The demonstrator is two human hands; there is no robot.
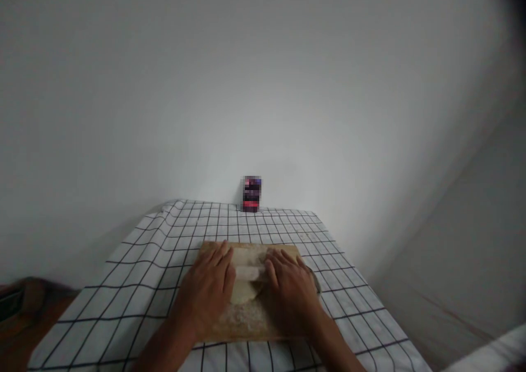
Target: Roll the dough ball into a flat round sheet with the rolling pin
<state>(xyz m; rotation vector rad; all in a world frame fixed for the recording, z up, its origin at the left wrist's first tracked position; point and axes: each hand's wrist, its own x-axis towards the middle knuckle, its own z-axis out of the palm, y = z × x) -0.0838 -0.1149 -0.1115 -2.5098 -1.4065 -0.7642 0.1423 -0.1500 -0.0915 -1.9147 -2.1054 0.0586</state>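
A pale rolling pin (249, 274) lies crosswise over a flattened sheet of dough (243, 294) on a floured wooden board (242, 331). My left hand (210, 279) rests palm down over the pin's left end, fingers stretched forward. Over its right end lies my right hand (291, 284), also palm down, with its fingers extended and slightly bent. Both ends of the pin are hidden under my hands. The dough shows between them, in front of and behind the pin.
A white tablecloth with black checks (164, 273) covers the table. At its far edge a small dark and red upright item (251, 194), pixelated, stands against the white wall (263, 87). Beside my right hand a dark curved rim (316, 281) is partly hidden. Brownish items (35, 301) sit lower left.
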